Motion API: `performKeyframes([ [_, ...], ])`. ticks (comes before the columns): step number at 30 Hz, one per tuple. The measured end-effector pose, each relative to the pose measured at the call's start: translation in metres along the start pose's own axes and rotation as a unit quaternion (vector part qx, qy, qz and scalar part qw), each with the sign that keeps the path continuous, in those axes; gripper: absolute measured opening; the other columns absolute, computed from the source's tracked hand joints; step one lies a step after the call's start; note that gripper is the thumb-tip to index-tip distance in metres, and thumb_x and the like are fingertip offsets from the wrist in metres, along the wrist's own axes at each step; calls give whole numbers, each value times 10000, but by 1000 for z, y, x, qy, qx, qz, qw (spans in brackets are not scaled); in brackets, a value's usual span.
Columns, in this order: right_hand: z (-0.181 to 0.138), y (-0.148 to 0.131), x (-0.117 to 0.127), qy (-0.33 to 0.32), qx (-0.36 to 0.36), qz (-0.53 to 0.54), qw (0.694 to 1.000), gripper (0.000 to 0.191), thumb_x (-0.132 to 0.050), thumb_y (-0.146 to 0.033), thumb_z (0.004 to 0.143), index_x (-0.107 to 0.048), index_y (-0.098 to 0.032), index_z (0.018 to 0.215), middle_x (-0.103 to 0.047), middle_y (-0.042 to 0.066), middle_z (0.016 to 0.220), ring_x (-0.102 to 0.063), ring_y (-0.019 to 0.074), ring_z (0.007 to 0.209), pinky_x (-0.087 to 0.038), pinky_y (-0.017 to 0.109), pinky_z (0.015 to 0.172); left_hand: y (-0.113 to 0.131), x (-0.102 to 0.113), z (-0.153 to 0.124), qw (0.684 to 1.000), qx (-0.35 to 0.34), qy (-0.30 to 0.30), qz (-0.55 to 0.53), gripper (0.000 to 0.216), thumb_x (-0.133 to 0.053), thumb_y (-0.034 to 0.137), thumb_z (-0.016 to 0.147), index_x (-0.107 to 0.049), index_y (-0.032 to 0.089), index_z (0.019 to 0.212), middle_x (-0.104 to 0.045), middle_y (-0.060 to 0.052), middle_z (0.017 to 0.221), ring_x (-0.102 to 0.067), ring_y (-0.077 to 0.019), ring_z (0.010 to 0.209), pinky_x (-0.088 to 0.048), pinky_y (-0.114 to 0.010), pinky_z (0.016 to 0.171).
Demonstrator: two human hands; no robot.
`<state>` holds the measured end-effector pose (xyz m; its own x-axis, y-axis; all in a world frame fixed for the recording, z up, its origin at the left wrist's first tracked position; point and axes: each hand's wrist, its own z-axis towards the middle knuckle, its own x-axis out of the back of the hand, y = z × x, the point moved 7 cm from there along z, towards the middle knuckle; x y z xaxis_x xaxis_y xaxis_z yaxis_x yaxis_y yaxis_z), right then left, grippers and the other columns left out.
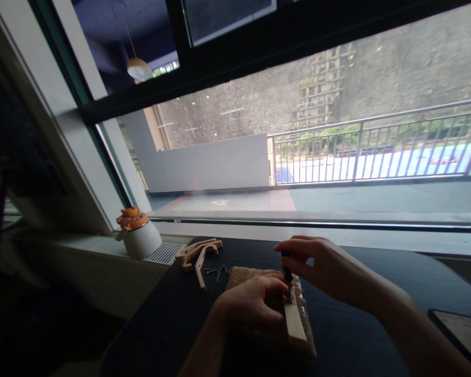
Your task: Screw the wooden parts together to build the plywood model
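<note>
My right hand (304,256) is closed around the dark handle of a screwdriver (287,267), which stands nearly upright. Its tip points down at a pale wooden strip (295,323); whether a screw sits under it is too small to tell. My left hand (253,298) is curled at the strip's left side, its fingertips by the screwdriver's lower end and its thumb against the wood. Beneath both hands lies a thick rough brown board (243,273), partly hidden by my left hand.
Curved wooden pieces (198,254) and several loose screws (221,270) lie on the dark table (157,314), left of the board. A phone-like device (461,335) rests at the right edge. A pale jug with an orange lid (139,238) stands on the sill by the window.
</note>
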<state>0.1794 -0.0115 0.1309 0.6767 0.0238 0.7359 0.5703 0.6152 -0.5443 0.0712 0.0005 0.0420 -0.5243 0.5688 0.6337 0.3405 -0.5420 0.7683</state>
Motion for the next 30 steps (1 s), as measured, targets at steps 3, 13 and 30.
performKeyframes([
  [3,-1,0,-1,-13,-4,6,1000,246,-500,-242,866,-651,-265,1059,-684,-6,963,-622,137,783,-464,224,680,-4,-1,-1,999,35,-10,4,405,-727,214,626,-635,218,1021,-553,-17,1161,-488,-232,1120,-367,-288,963],
  [13,-5,-7,-4,-29,-10,14,999,246,-516,-232,853,-669,-293,1037,-702,-35,933,-632,127,776,-456,200,660,-8,-3,-1,999,33,2,-22,348,-711,207,636,-647,203,978,-581,-3,1104,-516,-217,1073,-380,-265,927],
  [30,-9,-25,-8,-79,-2,11,997,173,-529,-216,836,-677,-258,917,-659,-29,797,-576,116,691,-417,209,605,-11,-7,-3,991,79,-5,-111,351,-672,192,647,-657,185,997,-639,13,899,-582,-172,838,-435,-232,753],
])
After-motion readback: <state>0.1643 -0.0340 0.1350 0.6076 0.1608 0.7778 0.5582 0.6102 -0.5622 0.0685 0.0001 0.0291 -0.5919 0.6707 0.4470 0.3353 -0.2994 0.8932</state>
